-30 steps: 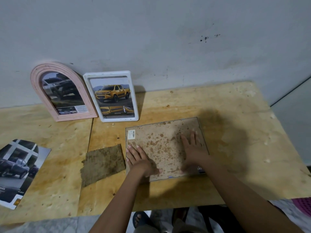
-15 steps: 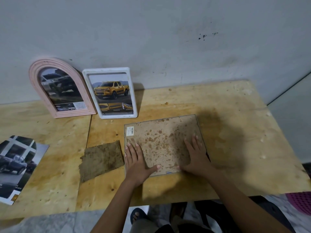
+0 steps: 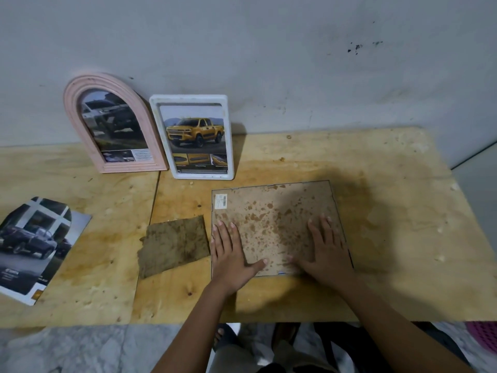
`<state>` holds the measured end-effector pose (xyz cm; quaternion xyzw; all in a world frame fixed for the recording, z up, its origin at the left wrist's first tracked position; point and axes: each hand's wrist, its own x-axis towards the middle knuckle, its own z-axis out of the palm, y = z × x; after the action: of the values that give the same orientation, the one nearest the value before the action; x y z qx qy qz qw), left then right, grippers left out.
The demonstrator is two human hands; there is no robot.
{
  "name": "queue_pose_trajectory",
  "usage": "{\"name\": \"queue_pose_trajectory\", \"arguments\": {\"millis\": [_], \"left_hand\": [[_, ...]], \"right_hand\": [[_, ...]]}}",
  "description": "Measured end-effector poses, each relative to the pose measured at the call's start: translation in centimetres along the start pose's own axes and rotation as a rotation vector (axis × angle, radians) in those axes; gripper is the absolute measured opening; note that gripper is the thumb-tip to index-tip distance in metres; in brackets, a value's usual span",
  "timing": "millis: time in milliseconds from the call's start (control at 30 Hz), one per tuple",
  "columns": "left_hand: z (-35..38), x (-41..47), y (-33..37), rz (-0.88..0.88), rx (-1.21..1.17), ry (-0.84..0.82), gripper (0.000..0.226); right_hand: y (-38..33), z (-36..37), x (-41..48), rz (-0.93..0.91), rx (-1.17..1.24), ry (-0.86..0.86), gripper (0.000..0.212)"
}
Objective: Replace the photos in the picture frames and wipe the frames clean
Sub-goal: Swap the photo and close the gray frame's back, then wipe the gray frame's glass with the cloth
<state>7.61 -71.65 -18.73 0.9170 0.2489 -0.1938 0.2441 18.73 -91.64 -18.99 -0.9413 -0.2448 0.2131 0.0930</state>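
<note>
A picture frame lies face down on the wooden table, showing its stained brown backing board with a white barcode sticker in the far left corner. My left hand presses flat on the board's near left part, fingers straight. My right hand lies flat on the near right part, fingers spread. A dirty brown cloth lies on the table just left of the frame. A pink arched frame and a white rectangular frame, each holding a truck photo, lean against the wall.
A loose printed photo of a dark truck lies at the table's left edge. The plywood table meets a grey wall behind. Its near edge runs just below my wrists. A pink basket shows at the lower right, on the floor.
Both hands slid a little toward me along the backing board and now lie on its near part. The frame itself has stayed in place.
</note>
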Motion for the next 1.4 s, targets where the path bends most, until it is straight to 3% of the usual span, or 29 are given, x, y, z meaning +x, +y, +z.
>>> {"name": "queue_pose_trajectory", "arguments": {"millis": [67, 167, 267, 467, 567, 633, 800, 967, 1067, 1167, 1200, 1267, 1300, 1400], "left_hand": [[-0.5, -0.3, -0.4, 0.022, -0.062, 0.026, 0.112], [-1.5, -0.8, -0.7, 0.012, -0.255, 0.244, 0.082], [-2.3, 0.1, -1.1, -0.114, -0.397, 0.370, 0.060], [-3.6, 3.1, -1.2, -0.309, -0.715, 0.345, 0.024], [-3.5, 4.0, -1.6, -0.405, -0.841, 0.316, 0.040], [-4.9, 3.6, -0.7, -0.391, -0.943, 0.388, 0.048], [-10.0, 2.3, 1.7, -0.245, -1.170, 0.672, 0.033], [-11.4, 0.8, 3.2, -0.163, -1.393, 0.765, 0.027], [-10.1, 0.1, 2.8, -0.232, -1.547, 0.683, 0.023], [-8.1, -0.6, 1.4, -0.286, -1.710, 0.629, 0.028], [-7.5, -0.9, 0.9, -0.273, -1.720, 0.605, 0.027], [-6.2, -1.4, -0.3, -0.231, -1.727, 0.535, 0.022], [-5.6, -1.5, -1.0, -0.216, -1.726, 0.494, 0.023], [-4.0, -2.1, -2.7, -0.219, -1.654, 0.369, 0.029]], "right_hand": [[-0.3, -1.1, 0.1, 0.041, 0.053, -0.007, 0.097], [-0.2, -2.3, 0.8, 0.171, 0.166, 0.130, 0.071], [0.1, -3.5, 1.6, 0.348, 0.284, 0.207, 0.065], [0.3, -5.0, 3.4, 0.485, 0.524, 0.123, 0.063], [0.2, -5.7, 3.5, 0.535, 0.567, 0.157, 0.059], [0.1, -6.3, 3.3, 0.504, 0.627, 0.243, 0.058], [-0.9, -9.6, 2.7, 0.387, 0.842, 0.680, 0.032], [-1.6, -12.3, 1.9, 0.338, 1.421, 0.885, 0.033], [-0.8, -11.9, 0.7, 0.306, 1.684, 0.842, 0.025], [1.3, -9.7, -0.4, 0.240, 1.812, 0.674, 0.014], [2.1, -8.7, -0.8, 0.223, 1.791, 0.616, 0.016], [3.4, -6.9, -1.5, 0.262, 1.666, 0.489, 0.049], [3.8, -6.2, -1.9, 0.296, 1.610, 0.436, 0.055], [4.4, -4.6, -1.7, 0.386, 1.527, 0.372, 0.029]]}}
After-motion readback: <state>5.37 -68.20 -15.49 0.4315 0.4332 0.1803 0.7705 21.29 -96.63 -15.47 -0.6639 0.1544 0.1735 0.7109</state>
